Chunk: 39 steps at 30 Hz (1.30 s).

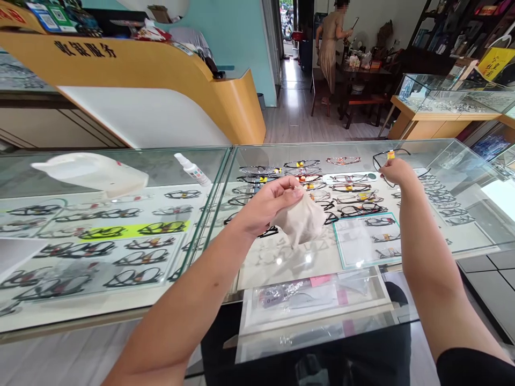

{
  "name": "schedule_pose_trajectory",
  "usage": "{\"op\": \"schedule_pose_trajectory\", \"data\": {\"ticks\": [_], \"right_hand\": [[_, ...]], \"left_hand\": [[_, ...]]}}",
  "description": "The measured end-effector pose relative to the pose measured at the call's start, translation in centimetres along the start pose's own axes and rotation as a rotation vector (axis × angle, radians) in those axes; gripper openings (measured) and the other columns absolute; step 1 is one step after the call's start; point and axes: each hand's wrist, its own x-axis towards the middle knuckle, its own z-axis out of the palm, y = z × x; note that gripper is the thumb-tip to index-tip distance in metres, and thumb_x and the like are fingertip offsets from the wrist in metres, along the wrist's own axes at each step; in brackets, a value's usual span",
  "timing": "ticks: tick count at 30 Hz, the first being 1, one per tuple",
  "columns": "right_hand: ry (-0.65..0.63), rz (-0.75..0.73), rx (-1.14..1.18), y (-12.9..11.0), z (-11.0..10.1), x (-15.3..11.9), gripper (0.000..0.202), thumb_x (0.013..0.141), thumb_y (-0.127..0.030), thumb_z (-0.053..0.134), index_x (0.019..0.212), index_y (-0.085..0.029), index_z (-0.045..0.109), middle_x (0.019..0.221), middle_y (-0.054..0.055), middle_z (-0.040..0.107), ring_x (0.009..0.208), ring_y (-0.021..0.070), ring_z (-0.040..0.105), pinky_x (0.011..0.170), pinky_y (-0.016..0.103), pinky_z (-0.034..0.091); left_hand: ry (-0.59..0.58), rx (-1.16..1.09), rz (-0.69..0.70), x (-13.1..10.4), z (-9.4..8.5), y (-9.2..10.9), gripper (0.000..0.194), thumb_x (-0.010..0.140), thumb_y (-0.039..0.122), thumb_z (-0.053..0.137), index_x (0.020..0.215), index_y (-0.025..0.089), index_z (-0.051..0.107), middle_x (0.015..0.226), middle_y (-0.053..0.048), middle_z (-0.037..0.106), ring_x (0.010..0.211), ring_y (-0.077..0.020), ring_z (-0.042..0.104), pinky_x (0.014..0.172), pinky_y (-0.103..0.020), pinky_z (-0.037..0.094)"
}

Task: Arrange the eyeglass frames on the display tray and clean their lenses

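Observation:
A crumpled pale cloth hangs from the closed fingers of my left hand, over the middle of the glass showcase. Stretched out to the far right, my right hand pinches a pair of dark-framed eyeglasses with a small orange tag on it. The glasses are at the far edge of the glass top; whether they touch it I cannot tell. Several rows of eyeglasses lie in the case below both hands.
A white spray bottle and a white plastic bag lie on the left glass top. Below the near edge an open drawer holds plastic packets. Beyond stand a curved yellow counter and, further back, a person beside a table.

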Motion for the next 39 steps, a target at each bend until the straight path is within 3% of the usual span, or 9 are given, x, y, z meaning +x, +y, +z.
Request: {"op": "schedule_pose_trajectory", "data": {"ticks": [7, 10, 13, 15, 17, 20, 24, 31, 39], "right_hand": [[-0.056, -0.012, -0.054, 0.7, 0.2, 0.4, 0.009, 0.08, -0.018, 0.066, 0.073, -0.023, 0.063, 0.084, 0.014, 0.071, 0.092, 0.0319, 0.069, 0.082, 0.042, 0.055], [0.076, -0.027, 0.018, -0.1, -0.5, -0.7, 0.007, 0.083, -0.022, 0.068, 0.077, -0.022, 0.062, 0.099, 0.016, 0.072, 0.107, 0.0359, 0.066, 0.094, 0.049, 0.054], [0.38, -0.372, 0.367, -2.8, -0.8, -4.0, 0.008, 0.089, -0.032, 0.068, 0.087, -0.025, 0.064, 0.109, 0.012, 0.07, 0.112, 0.0328, 0.063, 0.101, 0.049, 0.051], [0.384, -0.748, 0.663, -5.4, -0.4, -7.4, 0.014, 0.093, -0.038, 0.067, 0.086, -0.027, 0.064, 0.099, 0.006, 0.07, 0.099, 0.0264, 0.064, 0.094, 0.045, 0.053], [0.361, -1.041, 0.776, -7.8, 0.4, -11.1, 0.016, 0.095, -0.04, 0.07, 0.085, -0.028, 0.066, 0.089, 0.003, 0.068, 0.091, 0.025, 0.063, 0.09, 0.045, 0.052], [0.38, -1.24, 0.713, -9.8, 1.6, -15.2, 0.004, 0.096, -0.035, 0.07, 0.096, -0.03, 0.071, 0.091, 0.003, 0.071, 0.09, 0.0257, 0.064, 0.087, 0.046, 0.049], [0.459, -1.217, 0.574, -10.1, 2.6, -16.6, 0.01, 0.1, -0.031, 0.067, 0.109, -0.03, 0.073, 0.093, 0.003, 0.073, 0.09, 0.0251, 0.064, 0.083, 0.044, 0.044], [0.586, -1.188, 0.501, -9.9, 3.0, -16.2, 0.007, 0.103, -0.032, 0.067, 0.101, -0.029, 0.073, 0.086, 0.002, 0.07, 0.085, 0.0236, 0.059, 0.081, 0.042, 0.039], [0.666, -1.227, 0.45, -9.8, 3.0, -16.4, 0.011, 0.102, -0.021, 0.065, 0.096, -0.028, 0.071, 0.084, 0.002, 0.07, 0.083, 0.0221, 0.057, 0.078, 0.041, 0.035]], "left_hand": [[0.01, 0.06, 0.082, -0.1, 0.3, 0.3, 0.063, 0.066, 0.067, 0.098, 0.078, 0.02, 0.058, 0.067, 0.003, 0.059, 0.058, -0.0102, 0.052, 0.053, -0.022, 0.037], [0.073, 0.065, 0.168, -0.1, 0.7, 0.5, 0.062, 0.065, 0.065, 0.099, 0.076, 0.019, 0.059, 0.067, 0.003, 0.06, 0.06, -0.0088, 0.049, 0.056, -0.022, 0.037], [0.148, 0.051, 0.233, 0.0, 1.0, 0.5, 0.062, 0.064, 0.065, 0.1, 0.074, 0.019, 0.059, 0.065, 0.005, 0.056, 0.058, -0.0076, 0.045, 0.055, -0.022, 0.036], [0.172, 0.039, 0.23, 0.1, 1.1, 0.3, 0.062, 0.063, 0.065, 0.1, 0.074, 0.02, 0.059, 0.064, 0.006, 0.056, 0.057, -0.0077, 0.044, 0.055, -0.022, 0.036], [0.182, 0.034, 0.216, 0.2, 1.1, 0.2, 0.062, 0.064, 0.066, 0.099, 0.075, 0.021, 0.058, 0.064, 0.005, 0.056, 0.057, -0.0086, 0.045, 0.055, -0.023, 0.038], [0.18, 0.05, 0.226, 0.3, 1.1, 0.1, 0.061, 0.067, 0.066, 0.097, 0.075, 0.021, 0.058, 0.066, 0.005, 0.057, 0.061, -0.0102, 0.049, 0.058, -0.024, 0.041], [0.155, 0.052, 0.241, 0.3, 1.2, 0.0, 0.059, 0.068, 0.066, 0.097, 0.077, 0.02, 0.06, 0.072, 0.003, 0.061, 0.065, -0.0113, 0.053, 0.061, -0.024, 0.043], [0.153, 0.059, 0.278, 0.1, 1.4, 0.0, 0.055, 0.071, 0.063, 0.096, 0.077, 0.02, 0.062, 0.069, 0.004, 0.055, 0.062, -0.0099, 0.048, 0.058, -0.024, 0.04], [0.114, -0.109, 0.092, -0.1, 1.5, 0.5, 0.059, 0.067, 0.065, 0.095, 0.079, 0.019, 0.061, 0.069, 0.005, 0.052, 0.058, -0.008, 0.046, 0.051, -0.02, 0.038]]}}
